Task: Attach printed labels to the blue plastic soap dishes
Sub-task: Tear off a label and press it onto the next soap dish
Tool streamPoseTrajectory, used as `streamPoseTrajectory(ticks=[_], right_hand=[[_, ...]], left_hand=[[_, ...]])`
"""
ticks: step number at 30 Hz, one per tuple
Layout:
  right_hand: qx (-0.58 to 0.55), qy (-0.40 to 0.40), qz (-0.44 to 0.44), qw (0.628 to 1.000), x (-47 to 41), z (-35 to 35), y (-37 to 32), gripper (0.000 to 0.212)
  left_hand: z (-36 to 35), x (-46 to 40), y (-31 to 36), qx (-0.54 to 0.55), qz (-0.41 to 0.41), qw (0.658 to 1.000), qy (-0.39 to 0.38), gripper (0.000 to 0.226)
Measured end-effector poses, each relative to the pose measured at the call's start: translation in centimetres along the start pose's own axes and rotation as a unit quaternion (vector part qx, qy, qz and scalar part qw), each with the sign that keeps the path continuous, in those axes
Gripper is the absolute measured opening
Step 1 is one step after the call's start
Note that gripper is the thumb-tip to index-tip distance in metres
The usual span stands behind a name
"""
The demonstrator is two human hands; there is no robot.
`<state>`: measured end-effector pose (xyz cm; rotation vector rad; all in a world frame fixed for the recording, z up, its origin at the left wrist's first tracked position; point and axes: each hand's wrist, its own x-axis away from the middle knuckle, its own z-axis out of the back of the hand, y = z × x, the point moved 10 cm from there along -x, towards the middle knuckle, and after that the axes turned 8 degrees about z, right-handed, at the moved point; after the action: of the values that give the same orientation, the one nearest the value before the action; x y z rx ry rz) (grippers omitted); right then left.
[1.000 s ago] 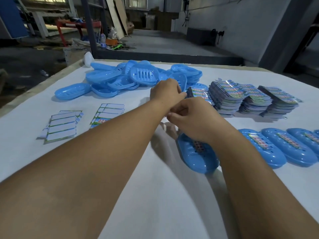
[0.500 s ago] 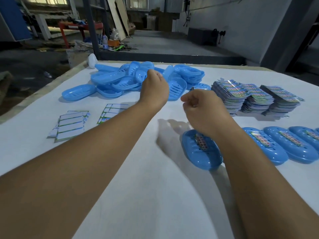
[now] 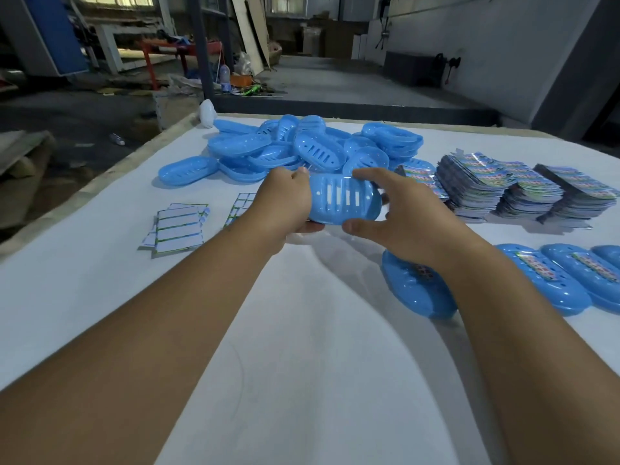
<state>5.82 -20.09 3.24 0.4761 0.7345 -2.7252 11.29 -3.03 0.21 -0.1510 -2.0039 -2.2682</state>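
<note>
A blue slotted soap dish [image 3: 345, 199] is held above the table between both hands. My left hand [image 3: 285, 203] grips its left end, fingers curled under it. My right hand [image 3: 402, 209] holds its right end, thumb in front and fingers over the far rim. A pile of unlabelled blue dishes [image 3: 302, 149] lies behind. Stacks of colourful printed labels [image 3: 496, 186] sit at the right. Labelled dishes [image 3: 416, 290] lie in a row at the right, one partly hidden by my right forearm.
Small white stickers on sheets [image 3: 177, 226] lie at the left, a second sheet [image 3: 240, 204] partly behind my left wrist. The white table [image 3: 302, 364] ends at a wooden edge on the left. A white object [image 3: 207, 112] stands at the far corner.
My left hand took a dish from the pile and drew it toward me. My right hand rose from above the labelled dish and now holds the new dish's right end.
</note>
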Motion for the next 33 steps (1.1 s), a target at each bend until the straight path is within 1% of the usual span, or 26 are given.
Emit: streamPoseTrajectory(ticks=[3,6,7,9,11,13,15,16,18,20,23,28,31,33], right_hand=[[0.027,-0.040,-0.007,0.999,0.0,-0.9,0.3,0.076],[0.062,-0.095,-0.029,0.993,-0.1,-1.8,1.0,0.075],[0.074,-0.113,-0.035,0.990,-0.1,-2.0,1.1,0.075],[0.088,-0.141,-0.040,0.985,0.0,-2.4,1.3,0.076],[0.096,-0.155,-0.047,0.982,0.1,-2.7,1.3,0.076],[0.103,-0.161,-0.055,0.980,0.1,-2.9,1.3,0.076],[0.112,-0.164,-0.058,0.978,0.0,-3.1,1.2,0.074],[0.112,-0.164,-0.060,0.978,0.0,-3.2,1.2,0.073],[0.107,-0.163,-0.065,0.979,0.0,-3.2,1.2,0.074],[0.104,-0.160,-0.074,0.979,0.2,-3.2,1.3,0.078],[0.102,-0.145,-0.086,0.980,0.4,-2.9,1.4,0.085],[0.094,-0.122,-0.077,0.985,0.4,-2.6,0.8,0.083],[0.088,-0.110,-0.074,0.987,0.4,-2.6,0.5,0.080],[0.085,-0.099,-0.074,0.989,0.3,-2.4,0.3,0.077]], left_hand=[[1.1,0.1,0.0,-0.073,-0.024,0.997,0.025,0.036],[2.1,0.4,1.3,-0.220,-0.105,0.967,0.074,0.036],[2.3,0.5,1.5,-0.252,-0.117,0.957,0.083,0.033],[2.9,0.4,1.8,-0.278,-0.117,0.949,0.086,0.030],[4.3,0.3,2.3,-0.295,-0.122,0.941,0.115,0.028],[6.3,0.1,2.8,-0.343,-0.131,0.914,0.170,0.026],[8.1,-0.5,2.5,-0.412,-0.115,0.880,0.206,0.025],[8.5,-0.9,2.1,-0.443,-0.099,0.867,0.206,0.028],[8.9,-1.4,1.2,-0.484,-0.064,0.852,0.190,0.042],[8.8,-1.5,0.8,-0.502,-0.042,0.846,0.174,0.056],[8.5,-1.1,0.6,-0.504,-0.028,0.850,0.151,0.065],[8.9,-0.5,0.6,-0.468,-0.005,0.875,0.127,0.065],[8.9,-0.6,0.5,-0.459,0.000,0.882,0.108,0.062],[9.1,-0.7,0.6,-0.453,-0.002,0.885,0.112,0.059]])
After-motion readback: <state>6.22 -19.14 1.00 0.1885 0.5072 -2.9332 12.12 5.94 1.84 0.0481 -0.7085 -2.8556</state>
